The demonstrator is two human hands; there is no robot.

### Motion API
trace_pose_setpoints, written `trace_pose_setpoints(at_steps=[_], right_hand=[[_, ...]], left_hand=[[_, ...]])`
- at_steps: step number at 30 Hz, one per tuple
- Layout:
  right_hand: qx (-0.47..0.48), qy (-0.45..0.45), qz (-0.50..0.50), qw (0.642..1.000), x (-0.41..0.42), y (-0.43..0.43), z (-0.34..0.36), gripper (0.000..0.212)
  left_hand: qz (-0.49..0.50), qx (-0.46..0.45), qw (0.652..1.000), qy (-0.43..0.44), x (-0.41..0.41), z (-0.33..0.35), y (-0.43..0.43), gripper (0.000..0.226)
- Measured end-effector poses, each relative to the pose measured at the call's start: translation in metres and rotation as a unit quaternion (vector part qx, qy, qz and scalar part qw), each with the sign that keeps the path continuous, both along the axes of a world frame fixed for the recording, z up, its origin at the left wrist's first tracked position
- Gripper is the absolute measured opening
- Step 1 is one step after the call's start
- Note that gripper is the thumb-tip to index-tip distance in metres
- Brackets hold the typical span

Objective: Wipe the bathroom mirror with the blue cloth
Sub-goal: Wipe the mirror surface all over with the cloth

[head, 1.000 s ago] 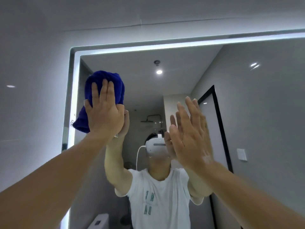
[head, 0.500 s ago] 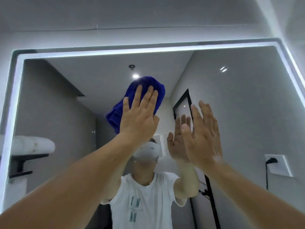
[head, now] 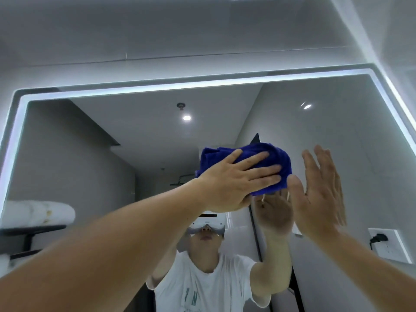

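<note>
Blue cloth (head: 278, 154), bunched into a thick wad, lies against the glass of the mirror (head: 315, 122), a little right of its middle and well below its lit top edge, pressed there by the left hand (head: 234, 183). That hand lies flat over the cloth with its fingers (head: 258, 172) straight and slightly spread, pointing to the right, none of them curled round the fabric. Folds of blue show above the knuckles and past the fingertips. The right hand (head: 319, 194) is raised just beside the cloth on the right, palm toward the glass, fingers straight and close together, holding nothing. Its thumb comes right up to the cloth's right edge, though I cannot tell whether the two touch, nor whether the palm is on the glass. A glowing white strip (head: 157, 87) runs along the mirror's top and down both sides. In the reflection a person in a white T-shirt (head: 209, 287) wears a white headset (head: 208, 224), both arms lifted. Also reflected are a rolled white towel (head: 38, 213) on a dark shelf (head: 33, 229) at the left, a round ceiling light (head: 186, 118) above the cloth, and a wall socket (head: 380, 239) with a dark plug in it at the lower right.
</note>
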State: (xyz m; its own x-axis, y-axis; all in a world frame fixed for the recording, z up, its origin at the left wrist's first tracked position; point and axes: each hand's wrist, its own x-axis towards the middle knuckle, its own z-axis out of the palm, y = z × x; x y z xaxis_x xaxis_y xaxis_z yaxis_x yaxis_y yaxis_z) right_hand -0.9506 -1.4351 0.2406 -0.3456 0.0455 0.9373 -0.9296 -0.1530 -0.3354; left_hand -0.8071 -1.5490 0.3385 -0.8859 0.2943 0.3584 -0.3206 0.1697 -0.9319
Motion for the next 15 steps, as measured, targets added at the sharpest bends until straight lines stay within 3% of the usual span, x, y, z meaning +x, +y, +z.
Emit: trace_pose_setpoints(at_steps=[6,15], right_hand=[[-0.014,0.018,0.006,1.0,0.017,-0.013,0.017,0.067],[-0.042,0.055,-0.014,0.998,0.057,-0.044,0.051,0.065]], left_hand=[[-0.034,0.002,0.999,-0.018,0.01,0.016,-0.004,0.06],[-0.008,0.064,0.984,0.168,0.101,0.072,-0.023,0.057]])
